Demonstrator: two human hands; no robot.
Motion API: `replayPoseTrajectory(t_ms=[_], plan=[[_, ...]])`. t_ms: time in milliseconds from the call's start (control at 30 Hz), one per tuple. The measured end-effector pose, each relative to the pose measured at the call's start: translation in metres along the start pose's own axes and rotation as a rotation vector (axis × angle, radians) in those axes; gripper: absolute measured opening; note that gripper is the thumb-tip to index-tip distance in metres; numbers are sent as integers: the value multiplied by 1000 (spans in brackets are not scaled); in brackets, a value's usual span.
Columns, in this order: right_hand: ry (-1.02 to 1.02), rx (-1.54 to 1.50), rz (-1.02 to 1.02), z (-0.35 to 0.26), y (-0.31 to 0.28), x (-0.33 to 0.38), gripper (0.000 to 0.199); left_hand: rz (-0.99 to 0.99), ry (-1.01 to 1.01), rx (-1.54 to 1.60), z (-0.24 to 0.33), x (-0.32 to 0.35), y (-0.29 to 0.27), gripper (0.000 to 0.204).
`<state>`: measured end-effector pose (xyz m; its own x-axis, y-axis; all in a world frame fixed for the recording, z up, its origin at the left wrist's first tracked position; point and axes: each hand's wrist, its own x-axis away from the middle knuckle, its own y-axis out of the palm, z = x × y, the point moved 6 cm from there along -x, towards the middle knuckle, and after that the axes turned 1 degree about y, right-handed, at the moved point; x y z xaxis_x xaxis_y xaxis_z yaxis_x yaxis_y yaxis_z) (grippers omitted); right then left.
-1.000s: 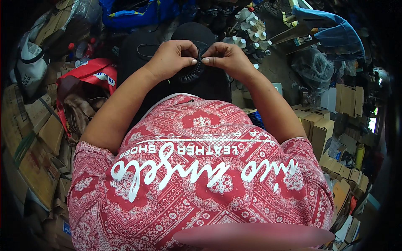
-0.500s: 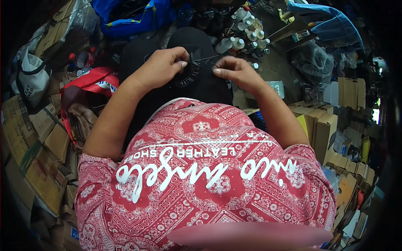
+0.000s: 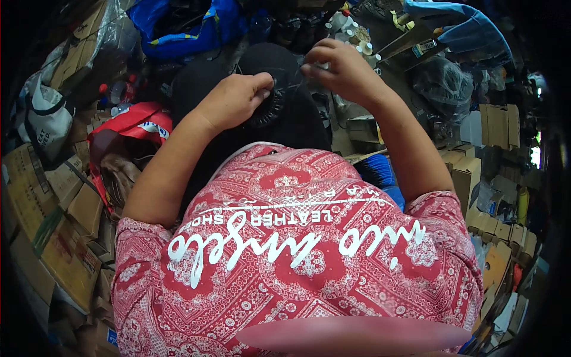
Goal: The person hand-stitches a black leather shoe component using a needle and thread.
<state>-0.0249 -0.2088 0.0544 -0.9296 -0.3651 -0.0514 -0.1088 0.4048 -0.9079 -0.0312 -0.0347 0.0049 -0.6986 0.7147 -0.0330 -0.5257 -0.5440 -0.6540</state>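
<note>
On my feed, the black-clad lap (image 3: 303, 122) fills the upper middle. Near its far right edge I see the right hand (image 3: 344, 70), fingers curled; whether they grip anything, I cannot tell. I see the left hand (image 3: 237, 98) with thumb and fingers pinched on the ridged black piece (image 3: 269, 114), which rests on the lap just below those fingertips, apart from the right hand.

Cartons (image 3: 84, 209) flank the person (image 3: 285, 256), with bottles (image 3: 340, 22) beyond the right grip (image 3: 344, 70).
</note>
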Motion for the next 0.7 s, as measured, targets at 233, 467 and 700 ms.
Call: replayPoseTrajectory(t_ms=[233, 467, 700], plan=[[-287, 306, -246, -47, 37, -2, 11, 22, 73, 42, -7, 5, 0, 9], [-274, 119, -237, -1, 33, 21, 4, 0, 48, -367, -27, 53, -32, 6], [436, -1072, 3, 57, 13, 27, 15, 370, -217, 582, -62, 97, -89, 9]])
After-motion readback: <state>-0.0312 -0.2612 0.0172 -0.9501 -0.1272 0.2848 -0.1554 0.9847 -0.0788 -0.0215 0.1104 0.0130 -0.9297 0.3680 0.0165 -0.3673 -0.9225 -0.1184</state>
